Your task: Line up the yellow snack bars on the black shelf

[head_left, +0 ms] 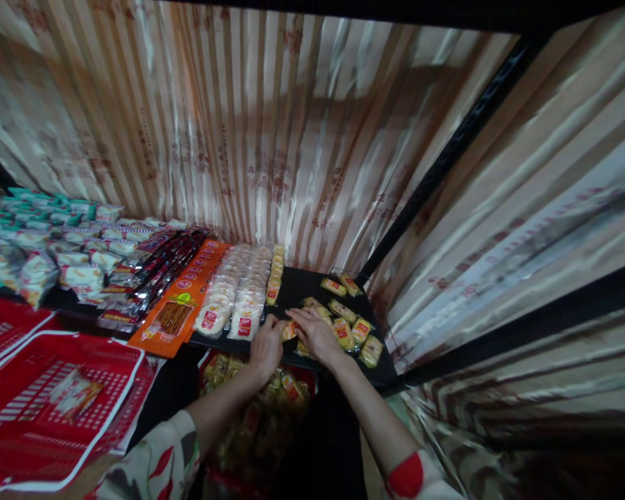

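Note:
My left hand (267, 345) is closed at the front edge of the black shelf (303, 278), its fingertips on a small yellow-wrapped snack packet (288, 330). From the other side my right hand (317, 335) reaches the same packet, its fingers curled over it and partly hiding it. Loose yellow packets (344, 334) lie scattered beside and beyond my right hand. Behind my left hand, a row of yellow packets (274, 274) runs toward the back of the shelf. Below my forearms stands a container full of similar yellow packets (292, 389).
Left of the hands are rows of white round snacks in clear wrap (247, 309), orange bags (174, 316), dark packets (135, 281) and white-and-green packets (78, 243). Red baskets (42, 430) stand at lower left. A black post (437, 167) and striped curtain (271, 125) bound the shelf.

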### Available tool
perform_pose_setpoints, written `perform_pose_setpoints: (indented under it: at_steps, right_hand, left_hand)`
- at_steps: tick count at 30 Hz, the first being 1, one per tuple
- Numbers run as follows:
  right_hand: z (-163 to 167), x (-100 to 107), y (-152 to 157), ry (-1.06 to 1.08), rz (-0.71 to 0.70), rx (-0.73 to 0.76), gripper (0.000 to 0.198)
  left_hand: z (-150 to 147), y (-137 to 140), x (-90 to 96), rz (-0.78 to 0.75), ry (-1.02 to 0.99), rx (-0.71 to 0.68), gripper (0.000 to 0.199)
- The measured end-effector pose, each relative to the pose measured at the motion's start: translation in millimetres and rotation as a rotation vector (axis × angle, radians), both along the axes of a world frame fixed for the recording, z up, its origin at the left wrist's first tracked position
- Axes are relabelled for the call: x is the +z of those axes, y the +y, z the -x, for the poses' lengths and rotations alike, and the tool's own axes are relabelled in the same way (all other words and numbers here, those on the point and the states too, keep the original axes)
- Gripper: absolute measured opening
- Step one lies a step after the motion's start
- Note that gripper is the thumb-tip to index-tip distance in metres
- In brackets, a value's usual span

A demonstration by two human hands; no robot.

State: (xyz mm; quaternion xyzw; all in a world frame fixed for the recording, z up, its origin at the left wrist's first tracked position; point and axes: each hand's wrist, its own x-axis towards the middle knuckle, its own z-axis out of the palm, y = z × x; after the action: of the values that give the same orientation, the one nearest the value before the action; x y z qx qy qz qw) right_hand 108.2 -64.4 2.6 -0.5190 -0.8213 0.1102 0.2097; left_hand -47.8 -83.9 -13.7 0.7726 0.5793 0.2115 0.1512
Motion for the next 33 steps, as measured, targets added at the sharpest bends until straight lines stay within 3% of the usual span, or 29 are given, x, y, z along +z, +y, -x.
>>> perform_pose_setpoints:
  at_steps: [11, 17, 22, 27, 33]
  right_hand:
    - [3.3, 14.5, 8.0, 0.002, 0.122, 0.063, 0.035]
    - [13.5, -4.6, 20.9, 0.277, 0.2, -0.148, 0.021]
    - [23.1, -29.7, 41.7, 0.502, 0.267, -0.36, 0.018]
    - [35.8, -43.0, 56.9, 0.491, 0.265, -0.389, 0.018]
    - [49.8, -44.2, 63.6, 0.426, 0.215, -0.426, 0.017]
  left_hand:
    - [11.1, 18.6, 18.6, -0.206, -0.022, -0.139, 0.034]
    - [11.0, 11.9, 21.8, -0.289, -0.154, -0.066, 0.044]
    - [-0.7, 1.0, 2.3, -0.105, -0.231, 0.031, 0.05]
    - [-8.5, 6.1, -20.0, 0.075, -0.311, 0.077, 0.063]
    - [-13.5, 13.6, -29.6, 0.158, -0.41, 0.104, 0.069]
